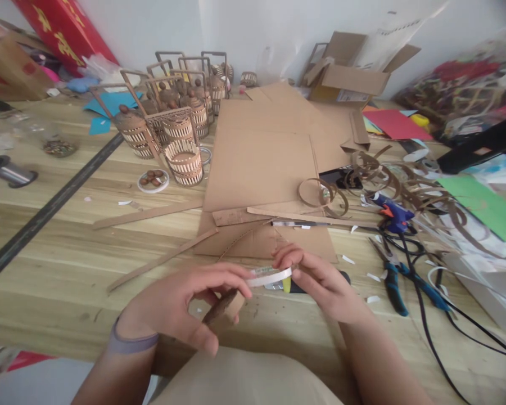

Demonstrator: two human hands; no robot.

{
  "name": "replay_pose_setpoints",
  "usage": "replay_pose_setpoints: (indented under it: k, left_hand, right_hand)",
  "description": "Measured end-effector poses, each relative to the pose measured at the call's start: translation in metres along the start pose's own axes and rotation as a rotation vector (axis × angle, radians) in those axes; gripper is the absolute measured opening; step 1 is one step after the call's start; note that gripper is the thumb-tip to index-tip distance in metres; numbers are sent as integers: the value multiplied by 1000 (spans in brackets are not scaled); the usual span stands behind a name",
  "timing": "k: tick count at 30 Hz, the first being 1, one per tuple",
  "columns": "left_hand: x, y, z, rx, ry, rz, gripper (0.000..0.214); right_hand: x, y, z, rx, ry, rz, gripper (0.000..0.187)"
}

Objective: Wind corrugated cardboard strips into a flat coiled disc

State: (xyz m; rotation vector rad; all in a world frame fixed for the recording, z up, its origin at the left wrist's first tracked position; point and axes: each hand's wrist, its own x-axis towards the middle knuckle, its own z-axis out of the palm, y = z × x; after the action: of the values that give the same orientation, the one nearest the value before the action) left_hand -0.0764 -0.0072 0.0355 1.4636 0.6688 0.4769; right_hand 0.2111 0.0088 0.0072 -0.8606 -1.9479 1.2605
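My left hand (181,306) is closed in a pinch over a short brown cardboard strip (221,306) and touches the edge of a white tape roll (270,275). My right hand (316,278) grips the same tape roll from the right, fingers curled round it. Both hands hover just above the near edge of the wooden table (67,270). A dark utility knife with a yellow tip (287,286) lies under the roll.
Flat cardboard sheets (261,163) and long cut strips (152,214) lie ahead. Woven bamboo baskets (181,146) stand at back left. A blue glue gun (394,214), blue pliers (394,281), black cords and curled cardboard strips (333,194) crowd the right. An open box (349,73) sits behind.
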Motion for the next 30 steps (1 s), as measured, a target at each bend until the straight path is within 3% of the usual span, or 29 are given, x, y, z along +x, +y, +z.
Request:
replay_pose_setpoints:
  k: [5,9,18,25,30]
  left_hand:
    - [4,-10,4,-209,-160,25,61]
    - [8,-14,6,-187,-101,18,63]
    - [11,-12,9,-3,-27,-21,61]
    - [15,-14,15,405,150,3,64]
    - [21,-13,24,572,247,6,56]
  right_hand:
    - [-1,5,7,59,85,46,23]
    - [1,6,13,-121,241,-40,19]
    - [2,4,18,-457,457,-230,18]
    - [-2,-2,23,-501,521,-273,15]
    - [-4,3,25,-489,611,-227,18]
